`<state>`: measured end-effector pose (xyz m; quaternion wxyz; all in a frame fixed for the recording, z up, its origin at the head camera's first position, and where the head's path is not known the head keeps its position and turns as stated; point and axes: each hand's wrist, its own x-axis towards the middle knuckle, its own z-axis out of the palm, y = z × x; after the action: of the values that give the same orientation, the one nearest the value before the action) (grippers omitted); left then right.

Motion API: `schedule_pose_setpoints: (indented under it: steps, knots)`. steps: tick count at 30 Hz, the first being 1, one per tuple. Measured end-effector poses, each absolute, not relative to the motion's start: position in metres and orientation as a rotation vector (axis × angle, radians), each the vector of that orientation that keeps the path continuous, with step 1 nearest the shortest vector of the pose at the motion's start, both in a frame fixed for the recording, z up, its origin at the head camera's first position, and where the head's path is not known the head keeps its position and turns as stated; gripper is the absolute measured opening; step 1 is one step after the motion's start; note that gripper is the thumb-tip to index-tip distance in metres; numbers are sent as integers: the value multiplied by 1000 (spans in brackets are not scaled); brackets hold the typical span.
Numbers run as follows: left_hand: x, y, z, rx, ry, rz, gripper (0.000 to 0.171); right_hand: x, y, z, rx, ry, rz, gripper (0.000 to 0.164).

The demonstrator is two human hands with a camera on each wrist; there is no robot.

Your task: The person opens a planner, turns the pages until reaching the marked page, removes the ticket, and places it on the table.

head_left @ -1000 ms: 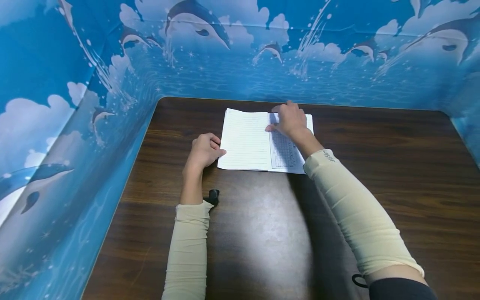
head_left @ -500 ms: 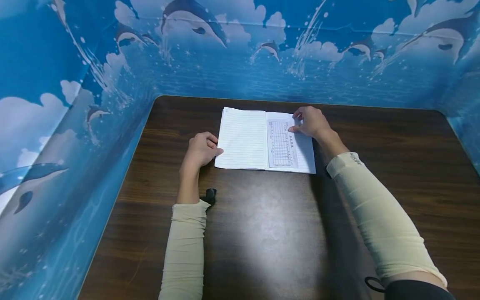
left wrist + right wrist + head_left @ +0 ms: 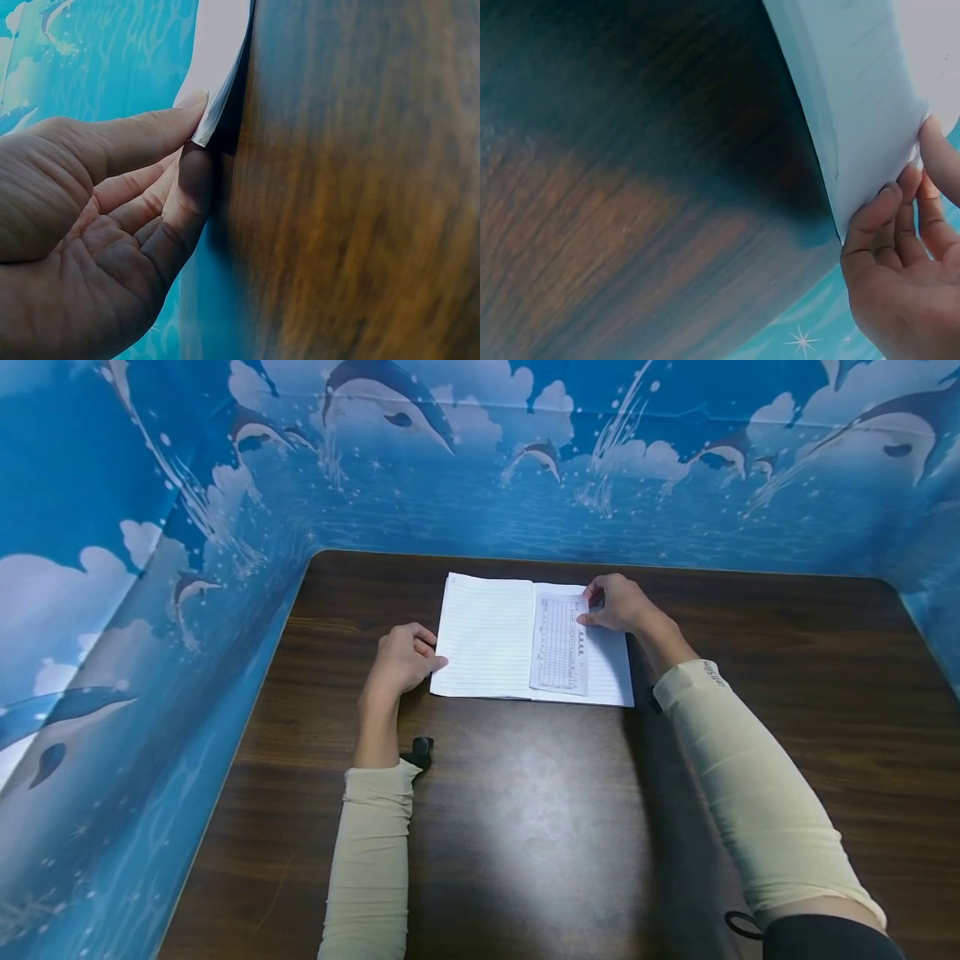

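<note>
An open notebook (image 3: 483, 639) with lined pages lies near the table's far side. On its right page is a narrow paper slip (image 3: 558, 647) printed with a table, slightly tilted and reaching the center fold. My left hand (image 3: 405, 658) pinches the notebook's left edge, thumb on top and fingers beneath, as the left wrist view shows with the lifted page edges (image 3: 217, 75). My right hand (image 3: 618, 603) holds the slip's upper right edge between thumb and fingers. In the right wrist view, the right hand (image 3: 907, 247) is at the page's corner, with the thumb against the slip's edge.
The dark wood-grain table (image 3: 525, 827) extends around the notebook. A blue curtain (image 3: 480, 502) printed with dolphins surrounds its back and sides. A small black device (image 3: 422, 752) shows at the left wrist. A black loop (image 3: 742, 925) hangs by the right sleeve.
My right hand has moved right from over the slip to its outer edge. Over the last half second the slip has shifted slightly left. My left hand keeps its hold on the notebook.
</note>
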<state>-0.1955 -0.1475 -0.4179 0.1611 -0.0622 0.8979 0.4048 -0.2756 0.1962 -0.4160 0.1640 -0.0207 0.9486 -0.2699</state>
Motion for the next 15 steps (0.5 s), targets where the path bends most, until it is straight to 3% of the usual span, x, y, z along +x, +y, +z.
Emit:
schedule_pose_setpoints:
  steps: [5,15]
  knots:
    - [-196,-147,-417,-175,2570,1161,34,-274,197,-417,-62,2760,-777,19]
    - [-195,-148,-418,-177,2556,1169,34,-272,199,-425,0,2768,-861,21]
